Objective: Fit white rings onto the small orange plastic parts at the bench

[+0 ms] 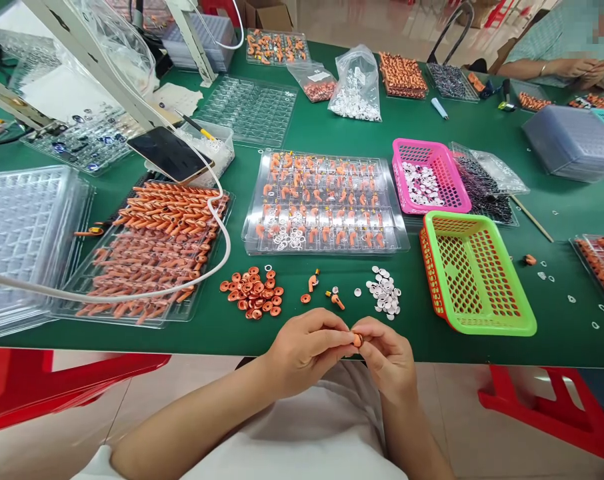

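Close to the table's front edge, my left hand and my right hand meet with fingertips pinched on one small orange part; most of it is hidden by the fingers. Just beyond lie two orange curved pieces with yellow tips, one piece beside a loose copper-coloured cup and another piece nearer my hands. A pile of copper-coloured round cups is to the left. On the right is a heap of small white discs, with a single disc apart from it.
Clear compartment trays of orange pieces stand ahead. A green basket and a pink basket are to the right. At left, a white cable loops over a tray of orange parts. A person sits across the table.
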`<state>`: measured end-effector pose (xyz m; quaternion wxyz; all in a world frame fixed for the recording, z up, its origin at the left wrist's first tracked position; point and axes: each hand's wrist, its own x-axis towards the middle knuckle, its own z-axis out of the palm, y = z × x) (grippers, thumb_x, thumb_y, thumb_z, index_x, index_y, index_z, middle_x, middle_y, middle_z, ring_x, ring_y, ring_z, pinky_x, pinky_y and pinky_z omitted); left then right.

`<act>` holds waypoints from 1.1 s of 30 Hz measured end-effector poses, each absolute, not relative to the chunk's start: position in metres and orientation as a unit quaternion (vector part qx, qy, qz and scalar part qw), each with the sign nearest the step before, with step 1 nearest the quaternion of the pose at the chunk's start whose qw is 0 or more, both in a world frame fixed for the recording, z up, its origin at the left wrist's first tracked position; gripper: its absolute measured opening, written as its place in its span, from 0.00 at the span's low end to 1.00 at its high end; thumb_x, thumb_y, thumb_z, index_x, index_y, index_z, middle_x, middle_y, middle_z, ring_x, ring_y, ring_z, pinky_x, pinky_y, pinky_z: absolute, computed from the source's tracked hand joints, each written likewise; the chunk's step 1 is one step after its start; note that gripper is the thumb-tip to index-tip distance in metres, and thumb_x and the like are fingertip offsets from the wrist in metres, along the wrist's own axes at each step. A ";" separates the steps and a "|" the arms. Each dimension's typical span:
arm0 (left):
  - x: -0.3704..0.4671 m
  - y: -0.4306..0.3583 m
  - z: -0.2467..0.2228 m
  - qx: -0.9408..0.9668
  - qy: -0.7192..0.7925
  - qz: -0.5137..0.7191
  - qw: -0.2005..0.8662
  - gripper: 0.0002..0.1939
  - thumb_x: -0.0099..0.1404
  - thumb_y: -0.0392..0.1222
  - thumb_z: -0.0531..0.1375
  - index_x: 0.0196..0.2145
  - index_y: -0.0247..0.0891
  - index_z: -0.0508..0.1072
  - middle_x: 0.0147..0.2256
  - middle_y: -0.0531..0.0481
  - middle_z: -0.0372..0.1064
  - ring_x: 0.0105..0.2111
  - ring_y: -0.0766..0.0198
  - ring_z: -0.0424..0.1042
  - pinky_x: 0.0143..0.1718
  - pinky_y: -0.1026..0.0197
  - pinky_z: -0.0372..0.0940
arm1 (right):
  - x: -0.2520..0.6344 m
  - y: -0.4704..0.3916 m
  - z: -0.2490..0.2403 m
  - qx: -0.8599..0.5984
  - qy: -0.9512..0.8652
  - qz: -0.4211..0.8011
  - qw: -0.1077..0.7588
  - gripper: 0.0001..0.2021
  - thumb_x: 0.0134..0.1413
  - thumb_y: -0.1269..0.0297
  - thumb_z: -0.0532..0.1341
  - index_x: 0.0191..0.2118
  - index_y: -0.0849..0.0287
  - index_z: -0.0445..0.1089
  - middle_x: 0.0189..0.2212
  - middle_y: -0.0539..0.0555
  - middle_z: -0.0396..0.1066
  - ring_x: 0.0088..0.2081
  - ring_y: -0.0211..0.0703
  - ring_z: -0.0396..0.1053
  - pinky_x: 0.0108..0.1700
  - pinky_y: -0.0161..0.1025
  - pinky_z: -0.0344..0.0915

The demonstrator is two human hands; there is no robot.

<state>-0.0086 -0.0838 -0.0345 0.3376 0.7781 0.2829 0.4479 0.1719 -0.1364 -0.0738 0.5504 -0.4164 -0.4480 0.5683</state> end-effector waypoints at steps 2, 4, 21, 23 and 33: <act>-0.009 -0.084 -0.035 0.779 0.283 0.446 0.338 0.07 0.65 0.34 0.62 0.42 0.40 0.77 0.34 0.46 0.76 0.32 0.66 0.76 0.33 0.67 0.73 | 0.172 -0.136 -0.073 -0.419 -0.452 0.564 0.549 0.08 0.59 0.66 0.63 0.44 0.54 0.76 0.35 0.55 0.72 0.36 0.43 0.71 0.35 0.39 0.71; -0.009 -0.084 -0.035 0.781 0.281 0.443 0.339 0.08 0.66 0.35 0.62 0.42 0.40 0.77 0.34 0.47 0.76 0.33 0.66 0.76 0.34 0.67 0.73 | 0.172 -0.136 -0.073 -0.422 -0.455 0.562 0.547 0.08 0.59 0.65 0.63 0.43 0.54 0.76 0.35 0.55 0.73 0.36 0.44 0.71 0.35 0.39 0.72; -0.011 -0.083 -0.036 0.784 0.278 0.441 0.336 0.09 0.65 0.33 0.62 0.43 0.41 0.76 0.34 0.47 0.76 0.33 0.66 0.76 0.34 0.66 0.72 | 0.175 -0.134 -0.066 -0.424 -0.482 0.544 0.541 0.09 0.58 0.68 0.64 0.44 0.52 0.77 0.35 0.55 0.74 0.37 0.45 0.72 0.34 0.40 0.73; -0.011 -0.083 -0.036 0.784 0.274 0.444 0.338 0.09 0.65 0.32 0.62 0.43 0.40 0.76 0.33 0.47 0.76 0.33 0.66 0.76 0.33 0.66 0.72 | 0.175 -0.133 -0.065 -0.423 -0.484 0.544 0.539 0.10 0.58 0.68 0.64 0.45 0.51 0.78 0.34 0.55 0.75 0.37 0.45 0.73 0.34 0.40 0.73; -0.014 -0.081 -0.037 0.788 0.257 0.435 0.352 0.09 0.65 0.31 0.62 0.43 0.39 0.75 0.34 0.46 0.76 0.33 0.65 0.76 0.34 0.66 0.72 | 0.176 -0.131 -0.060 -0.410 -0.512 0.542 0.526 0.14 0.58 0.72 0.63 0.47 0.49 0.77 0.35 0.54 0.75 0.37 0.43 0.73 0.34 0.39 0.73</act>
